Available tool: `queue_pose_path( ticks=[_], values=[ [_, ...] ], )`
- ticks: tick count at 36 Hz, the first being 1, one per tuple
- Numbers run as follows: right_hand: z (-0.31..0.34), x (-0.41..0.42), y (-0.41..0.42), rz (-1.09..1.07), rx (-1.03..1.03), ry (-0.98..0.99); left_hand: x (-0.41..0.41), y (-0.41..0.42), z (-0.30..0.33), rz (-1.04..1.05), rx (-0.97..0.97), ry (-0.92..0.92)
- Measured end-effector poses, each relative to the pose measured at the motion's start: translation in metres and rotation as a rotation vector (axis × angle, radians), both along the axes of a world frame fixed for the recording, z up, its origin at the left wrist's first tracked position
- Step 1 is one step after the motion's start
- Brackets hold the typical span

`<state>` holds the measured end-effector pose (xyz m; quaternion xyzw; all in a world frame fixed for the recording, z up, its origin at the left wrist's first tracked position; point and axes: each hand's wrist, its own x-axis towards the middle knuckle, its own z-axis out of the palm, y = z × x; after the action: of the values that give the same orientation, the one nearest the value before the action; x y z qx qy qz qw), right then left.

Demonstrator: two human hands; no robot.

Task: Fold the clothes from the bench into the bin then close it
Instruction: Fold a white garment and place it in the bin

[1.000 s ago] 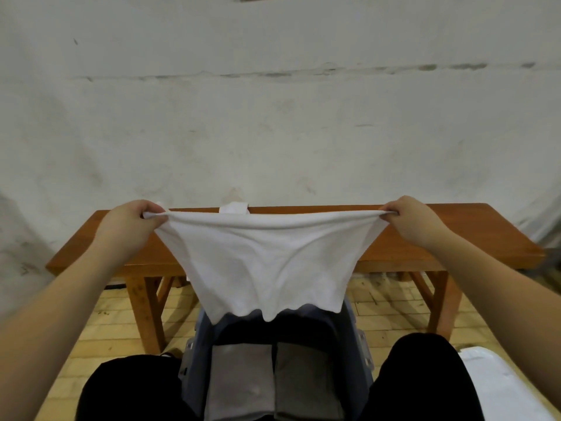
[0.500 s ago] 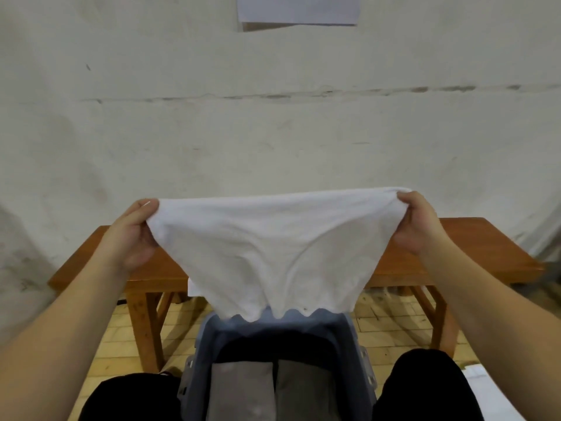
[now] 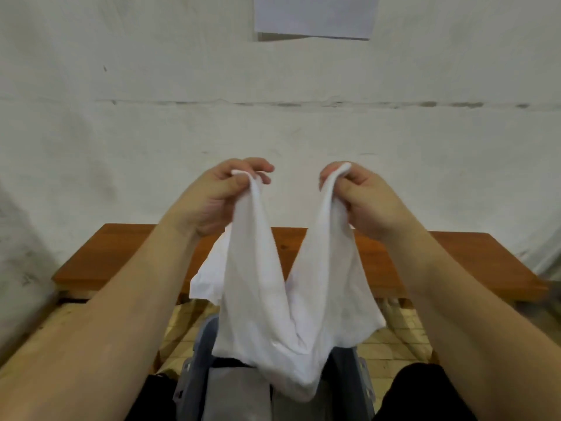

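Left hand (image 3: 218,199) pinches soft white cloth (image 3: 273,314) | right hand (image 3: 370,202) pinches it | sagging above grey bin (image 3: 197,360)

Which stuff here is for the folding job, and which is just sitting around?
For the job:
- white garment, pinched by left hand and right hand
- grey bin underneath, open
- folded grey clothes inside it
- wooden bench

Just there:
- paper sheet on the wall
- yellowish tiled floor
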<state>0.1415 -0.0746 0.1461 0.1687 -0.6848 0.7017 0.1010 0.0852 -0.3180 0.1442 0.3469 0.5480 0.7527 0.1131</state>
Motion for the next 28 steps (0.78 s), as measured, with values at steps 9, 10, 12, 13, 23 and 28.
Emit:
queue_pose_path(
  ticks=[9,10,12,13,23,28],
  values=[
    [-0.012,0.004,-0.039,0.157,-0.136,0.015,0.025,0.05,0.001,-0.122,0.068,0.005],
    [-0.013,0.004,-0.04,0.153,-0.151,0.013,0.026,0.051,0.001,-0.126,0.073,0.008],
    [-0.015,0.004,-0.039,0.15,-0.164,-0.005,0.024,0.051,0.0,-0.127,0.084,0.017],
    [-0.015,0.006,-0.039,0.146,-0.17,-0.022,0.024,0.051,0.0,-0.12,0.085,0.022],
    [-0.008,0.01,-0.037,0.084,-0.021,-0.016,0.018,0.054,-0.005,-0.071,-0.05,-0.09],
    [-0.007,0.008,-0.032,0.138,0.073,-0.021,0.017,0.049,-0.009,-0.074,-0.167,-0.166]
  ],
)
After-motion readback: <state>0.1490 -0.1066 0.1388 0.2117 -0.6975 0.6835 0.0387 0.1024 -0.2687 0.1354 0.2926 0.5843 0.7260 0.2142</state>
